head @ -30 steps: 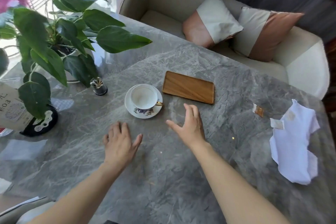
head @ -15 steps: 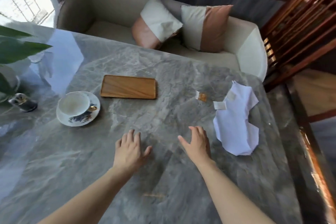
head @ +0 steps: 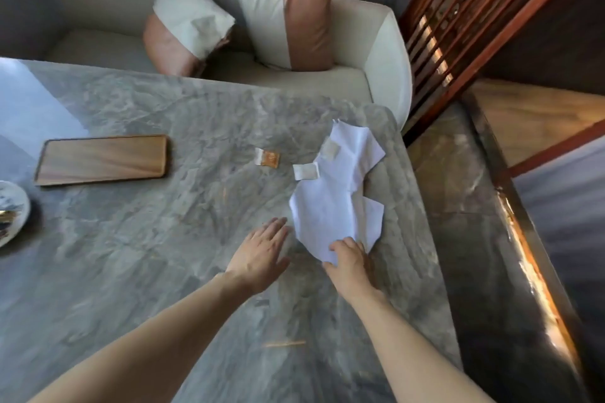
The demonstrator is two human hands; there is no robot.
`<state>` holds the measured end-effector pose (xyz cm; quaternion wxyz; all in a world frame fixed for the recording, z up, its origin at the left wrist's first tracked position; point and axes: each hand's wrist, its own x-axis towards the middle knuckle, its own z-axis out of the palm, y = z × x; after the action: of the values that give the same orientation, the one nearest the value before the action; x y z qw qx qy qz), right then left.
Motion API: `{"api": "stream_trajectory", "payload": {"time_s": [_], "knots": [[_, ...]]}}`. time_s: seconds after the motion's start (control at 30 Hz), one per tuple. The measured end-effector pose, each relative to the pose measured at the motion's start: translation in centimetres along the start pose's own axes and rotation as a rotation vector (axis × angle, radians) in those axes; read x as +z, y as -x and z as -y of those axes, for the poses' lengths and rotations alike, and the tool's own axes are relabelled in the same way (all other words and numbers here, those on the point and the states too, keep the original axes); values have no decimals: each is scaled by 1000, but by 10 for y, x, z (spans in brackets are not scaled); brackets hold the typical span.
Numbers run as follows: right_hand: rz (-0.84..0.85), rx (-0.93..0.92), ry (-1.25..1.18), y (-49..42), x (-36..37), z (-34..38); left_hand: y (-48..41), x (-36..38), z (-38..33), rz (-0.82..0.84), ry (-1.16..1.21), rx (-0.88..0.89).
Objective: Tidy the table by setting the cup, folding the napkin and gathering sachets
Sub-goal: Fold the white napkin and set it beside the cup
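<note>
A crumpled white napkin (head: 337, 199) lies near the right edge of the grey marble table (head: 147, 239). My right hand (head: 350, 260) rests on the napkin's near corner, fingers curled onto the cloth. My left hand (head: 262, 252) hovers flat and open just left of the napkin, holding nothing. An orange sachet (head: 267, 157) lies left of the napkin's top. A white sachet (head: 306, 171) sits at the napkin's left edge, and a pale one (head: 330, 150) lies on the napkin. At the far left, only the saucer's rim (head: 13, 209) shows; the cup is out of frame.
A wooden tray (head: 101, 159) lies on the table's left half. A cream sofa (head: 376, 52) with two cushions stands behind the table. A wooden lattice screen (head: 474, 10) rises at the right, past the table's right edge, where the floor drops away.
The view swung right, away from the plant and cup. Both hands moved right to the napkin, and the right hand came down on its near corner.
</note>
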<state>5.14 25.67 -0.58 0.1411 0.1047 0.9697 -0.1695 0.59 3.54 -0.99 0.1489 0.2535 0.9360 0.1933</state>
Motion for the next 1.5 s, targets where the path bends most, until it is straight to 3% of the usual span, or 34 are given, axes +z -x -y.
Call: {"api": "stream_trajectory", "payload": {"time_s": [0.1, 0.17, 0.37, 0.57, 0.97, 1.5], "knots": [[44, -61, -10, -1, 6, -19, -30, 14, -17, 49, -31, 108], [28, -83, -56, -1, 10, -26, -40, 24, -24, 90, -49, 71], [-72, -152, -102, -1, 6, -30, -40, 30, -35, -13, -29, -61], [-301, -232, -109, 2, -48, -16, -35, 11, -46, -152, 0, -179], [-516, -371, -18, -23, -175, -11, -16, -118, -36, -505, 71, -123], [-756, -336, -255, -9, -290, 46, -7, -295, -29, -880, 121, 91]]}}
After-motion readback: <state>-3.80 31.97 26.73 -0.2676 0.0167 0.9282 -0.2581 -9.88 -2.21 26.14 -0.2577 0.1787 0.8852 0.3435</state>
